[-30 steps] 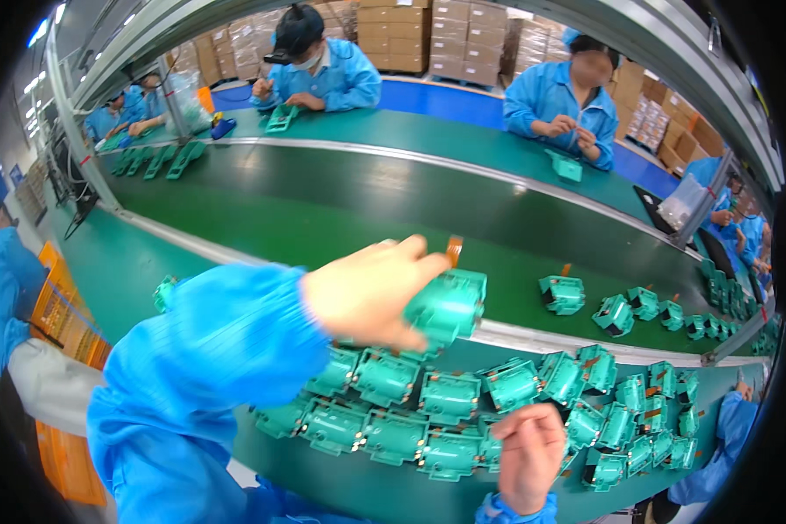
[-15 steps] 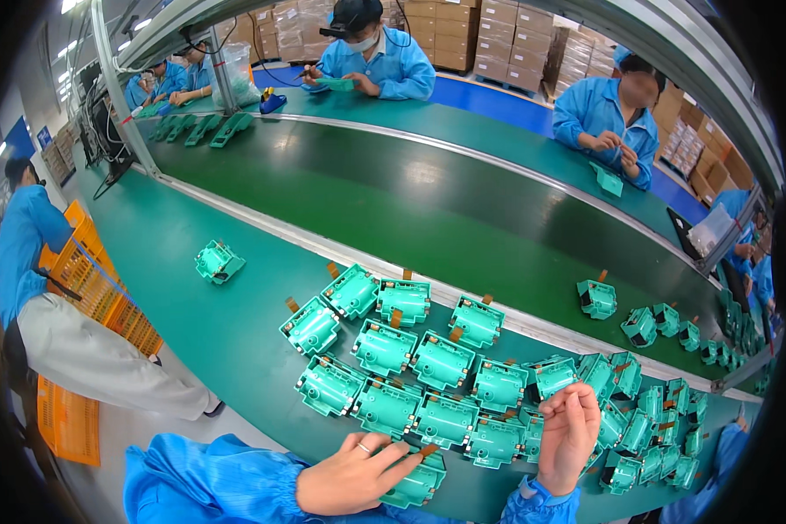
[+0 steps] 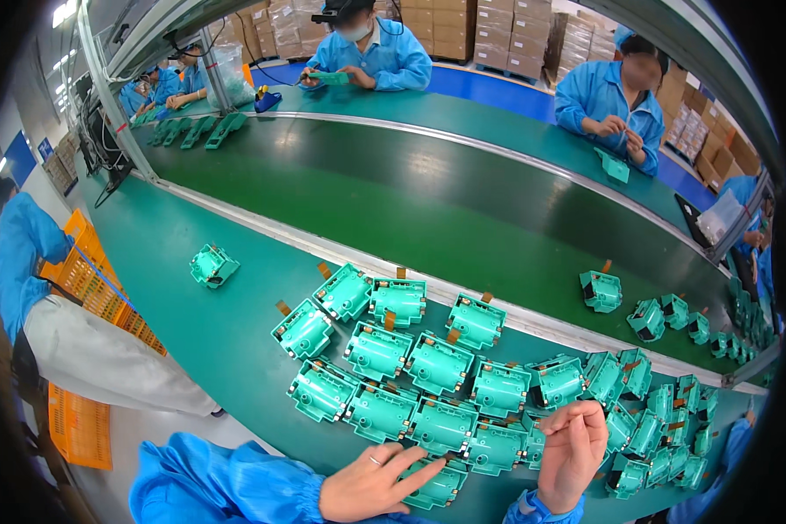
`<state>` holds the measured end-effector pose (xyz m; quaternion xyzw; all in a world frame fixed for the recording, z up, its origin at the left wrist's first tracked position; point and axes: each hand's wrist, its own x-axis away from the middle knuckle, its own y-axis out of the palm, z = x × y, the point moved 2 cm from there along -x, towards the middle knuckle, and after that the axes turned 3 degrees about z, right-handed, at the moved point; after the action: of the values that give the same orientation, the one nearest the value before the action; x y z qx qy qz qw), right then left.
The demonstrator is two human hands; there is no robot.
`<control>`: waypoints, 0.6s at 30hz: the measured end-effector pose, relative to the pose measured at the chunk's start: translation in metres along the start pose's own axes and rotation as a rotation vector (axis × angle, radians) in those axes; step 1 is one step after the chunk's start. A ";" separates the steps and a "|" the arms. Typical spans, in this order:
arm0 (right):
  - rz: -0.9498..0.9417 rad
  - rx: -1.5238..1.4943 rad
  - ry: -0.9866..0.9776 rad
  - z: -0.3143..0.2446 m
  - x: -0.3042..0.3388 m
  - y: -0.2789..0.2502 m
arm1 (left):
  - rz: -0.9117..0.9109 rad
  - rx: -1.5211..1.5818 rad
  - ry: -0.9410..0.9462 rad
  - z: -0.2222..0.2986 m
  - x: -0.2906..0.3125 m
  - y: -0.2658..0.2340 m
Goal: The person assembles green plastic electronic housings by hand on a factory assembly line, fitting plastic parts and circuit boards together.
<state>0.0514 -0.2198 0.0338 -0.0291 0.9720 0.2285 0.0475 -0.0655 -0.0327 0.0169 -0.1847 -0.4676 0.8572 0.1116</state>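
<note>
My left hand (image 3: 371, 483) lies over a green plastic housing (image 3: 441, 486) at the near edge of the table, fingers curved across it and the index fingertip at its far edge. A dark bit of the housing's flat tab shows beside that fingertip. To the right, my right hand (image 3: 575, 445) is raised, palm turned up, thumb and fingertips pinched together. Whatever is in the pinch is too small to make out. Several like housings, such as one (image 3: 443, 425) just beyond my left hand, stand in close rows; many have copper-coloured tabs sticking up.
One housing (image 3: 213, 265) stands apart at left. Beyond a metal rail runs a dark green conveyor belt (image 3: 367, 192), bearing more housings (image 3: 601, 292) at right. Co-workers in blue sit across it. A person (image 3: 87, 341) stands at left by orange crates (image 3: 83, 424).
My left hand and the housing under it have shifted slightly right, and the index finger now covers more of the tab. My right hand keeps its pinch. The view has tilted a little.
</note>
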 end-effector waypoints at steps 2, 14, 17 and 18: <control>-0.009 0.008 0.002 0.003 -0.001 0.001 | -0.085 0.046 -0.002 -0.011 -0.021 -0.029; -0.417 0.687 -0.405 -0.020 0.021 0.027 | -0.154 -0.285 -0.024 -0.053 -0.350 0.009; -0.348 0.709 -0.353 -0.014 0.028 0.024 | -0.170 -0.241 -0.122 -0.043 -0.376 0.062; -0.366 0.689 -0.367 -0.015 0.028 0.024 | -0.195 -0.233 -0.134 -0.041 -0.380 0.076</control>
<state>0.0205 -0.2062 0.0545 -0.1424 0.9457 -0.1205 0.2662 0.2955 -0.1808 0.0132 -0.0925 -0.5861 0.7926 0.1404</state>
